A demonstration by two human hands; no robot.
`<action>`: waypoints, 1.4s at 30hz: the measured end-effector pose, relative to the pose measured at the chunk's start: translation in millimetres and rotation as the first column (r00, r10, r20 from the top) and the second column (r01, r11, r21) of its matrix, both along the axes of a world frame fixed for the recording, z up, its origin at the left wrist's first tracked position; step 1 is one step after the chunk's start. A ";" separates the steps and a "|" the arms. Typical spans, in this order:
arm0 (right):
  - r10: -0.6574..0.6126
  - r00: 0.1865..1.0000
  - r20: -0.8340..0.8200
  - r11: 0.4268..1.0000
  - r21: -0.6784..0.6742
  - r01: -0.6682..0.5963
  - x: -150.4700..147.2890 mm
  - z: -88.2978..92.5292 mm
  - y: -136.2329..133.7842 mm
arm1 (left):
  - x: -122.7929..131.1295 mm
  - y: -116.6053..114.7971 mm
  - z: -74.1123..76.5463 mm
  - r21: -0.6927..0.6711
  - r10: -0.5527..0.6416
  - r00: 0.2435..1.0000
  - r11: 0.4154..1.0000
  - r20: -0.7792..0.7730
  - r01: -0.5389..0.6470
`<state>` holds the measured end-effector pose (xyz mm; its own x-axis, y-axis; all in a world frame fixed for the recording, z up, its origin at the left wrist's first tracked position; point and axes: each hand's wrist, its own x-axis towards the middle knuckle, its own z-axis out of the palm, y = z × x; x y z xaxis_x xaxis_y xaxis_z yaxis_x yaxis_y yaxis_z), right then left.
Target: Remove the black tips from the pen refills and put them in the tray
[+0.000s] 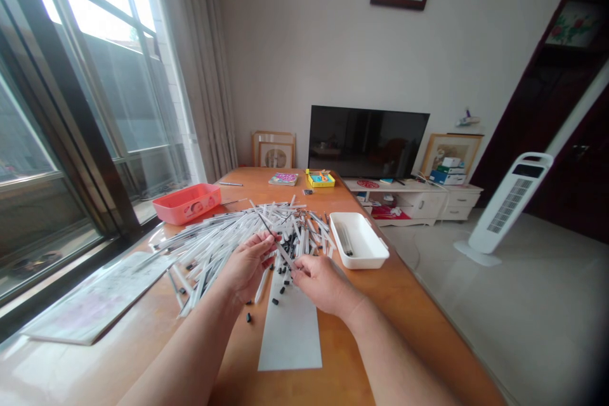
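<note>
Your left hand (245,266) pinches a thin pen refill (276,244) between closed fingers (271,240); your right hand (323,283) sits at its lower end, curled fingers (299,274), grip unclear. The refill is held above white pen tubes (228,247) fanned across the table (361,330), black caps (248,317) scattered near a paper strip (290,336). White tray (361,241) to the right, red basket (185,203) to the left.
</note>
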<state>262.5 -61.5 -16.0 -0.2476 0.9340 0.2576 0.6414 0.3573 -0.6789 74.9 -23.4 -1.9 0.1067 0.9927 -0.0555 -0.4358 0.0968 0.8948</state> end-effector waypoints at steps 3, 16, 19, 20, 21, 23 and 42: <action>-0.003 1.000 -0.005 1.000 0.011 0.003 -0.4 0.5 -0.2 | 0.3 -0.4 -0.7 0.007 0.021 0.999 1.000 -0.040 -0.020; -0.019 0.999 -0.043 0.999 0.032 0.020 4.4 2.3 2.2 | -7.9 -2.2 2.2 0.179 0.055 0.942 0.984 -0.331 0.005; -0.015 0.998 -0.067 0.999 0.045 0.018 5.5 2.6 3.1 | -9.8 -1.7 3.4 0.191 0.077 0.940 0.981 -0.332 -0.013; -0.015 0.997 -0.078 0.999 0.049 0.019 5.8 2.2 3.8 | -10.9 -1.4 4.1 0.196 0.089 0.937 0.980 -0.337 -0.023; -0.015 0.996 -0.092 0.998 0.053 0.020 6.2 1.5 4.7 | -12.3 -0.9 4.9 0.201 0.105 0.933 0.979 -0.345 -0.036; -0.016 0.991 -0.134 0.998 0.059 0.024 6.9 -0.6 6.9 | -15.7 0.2 6.3 0.203 0.141 0.920 0.977 -0.365 -0.069; -0.063 0.904 -0.422 0.996 0.029 0.083 17.8 -13.5 27.8 | -24.2 10.4 -3.8 0.313 0.290 0.822 0.939 -0.490 -0.145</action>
<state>280.3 -33.6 -29.4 -0.0384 0.9301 0.3654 0.3252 0.3574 -0.8755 50.7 -13.1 -5.7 -0.0871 0.9732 0.2130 0.1203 -0.2020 0.9720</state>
